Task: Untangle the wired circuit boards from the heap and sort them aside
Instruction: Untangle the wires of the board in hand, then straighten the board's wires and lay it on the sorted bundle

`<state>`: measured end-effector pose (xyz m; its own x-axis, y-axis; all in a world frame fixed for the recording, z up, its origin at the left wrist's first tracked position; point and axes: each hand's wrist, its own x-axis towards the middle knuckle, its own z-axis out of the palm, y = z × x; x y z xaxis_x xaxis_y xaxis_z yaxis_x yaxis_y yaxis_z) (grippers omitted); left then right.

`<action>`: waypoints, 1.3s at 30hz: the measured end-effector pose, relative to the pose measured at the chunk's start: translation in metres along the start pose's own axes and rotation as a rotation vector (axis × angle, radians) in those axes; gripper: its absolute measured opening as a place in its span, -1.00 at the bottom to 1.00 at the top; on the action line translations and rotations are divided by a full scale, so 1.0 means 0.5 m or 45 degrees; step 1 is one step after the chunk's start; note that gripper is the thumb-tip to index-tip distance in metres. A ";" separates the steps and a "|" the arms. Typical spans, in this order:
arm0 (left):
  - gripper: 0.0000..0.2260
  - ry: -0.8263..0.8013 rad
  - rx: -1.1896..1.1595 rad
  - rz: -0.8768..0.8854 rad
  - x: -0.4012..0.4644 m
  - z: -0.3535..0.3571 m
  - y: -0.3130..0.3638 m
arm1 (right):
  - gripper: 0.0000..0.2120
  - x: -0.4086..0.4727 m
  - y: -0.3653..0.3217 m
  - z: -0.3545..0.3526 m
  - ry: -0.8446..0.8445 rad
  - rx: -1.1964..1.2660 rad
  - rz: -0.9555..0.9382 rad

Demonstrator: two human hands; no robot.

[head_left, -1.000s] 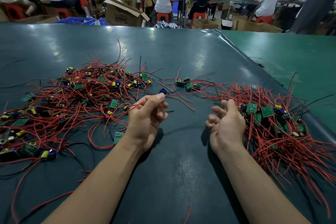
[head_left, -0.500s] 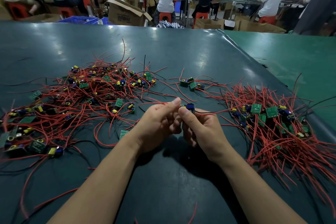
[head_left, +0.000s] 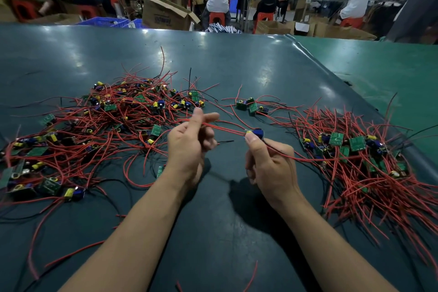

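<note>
Right hand [head_left: 272,168] is pinching a small board [head_left: 257,134] at its fingertips, holding it up between the two piles, and left hand [head_left: 189,147] is curling its thumb and fingers round the red wires [head_left: 227,128] trailing off that board. Those wires are running taut from hand to hand, and one more red lead is stretching from under the right hand into the sorted pile [head_left: 355,161] on the right. The heap [head_left: 106,125] is sprawling on the left, well apart from that pile, with a small cluster [head_left: 251,105] sitting between them further back. The risk, I'd say: a lead is looking snagged, so a hard pull could be dragging neighbours out of either pile or straining a solder joint. Room for moving looks good: bare mat [head_left: 225,232] is lying near the person and between the piles, while the mat's right edge is running close behind the sorted pile, so boards dropped too far right could be slipping off
</note>
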<state>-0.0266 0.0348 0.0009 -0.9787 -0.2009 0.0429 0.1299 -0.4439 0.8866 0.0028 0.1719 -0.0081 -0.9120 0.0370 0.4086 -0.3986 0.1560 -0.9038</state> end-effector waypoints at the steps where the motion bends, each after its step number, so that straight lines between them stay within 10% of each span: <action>1: -0.66 0.047 -0.031 0.014 0.001 -0.001 0.002 | -0.50 -0.001 -0.001 -0.001 0.028 0.027 0.006; 9: -0.59 0.360 0.092 0.146 0.019 -0.021 0.007 | -0.47 0.025 -0.025 -0.040 0.705 0.658 0.261; 14: -0.79 0.335 1.114 0.609 0.006 -0.039 0.007 | -0.71 0.049 -0.016 -0.096 1.061 0.918 0.439; 17: -0.74 0.338 1.915 0.534 -0.005 -0.045 0.004 | -0.70 0.049 -0.008 -0.087 0.933 0.954 0.483; 21: -0.64 0.381 2.259 0.113 -0.004 -0.053 0.024 | -0.72 0.042 -0.004 -0.055 0.648 0.774 0.437; 33: -0.75 0.454 2.037 0.305 0.020 -0.088 0.033 | -0.77 0.023 0.001 -0.021 0.224 0.405 0.315; 39: -0.78 0.410 1.762 0.808 0.007 -0.062 0.031 | -0.77 0.024 0.004 -0.020 0.155 0.366 0.401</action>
<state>-0.0230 0.0003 0.0008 -0.7246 -0.2894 0.6255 0.0745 0.8694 0.4885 -0.0081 0.1826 -0.0038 -0.9820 0.1574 0.1041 -0.1297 -0.1618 -0.9783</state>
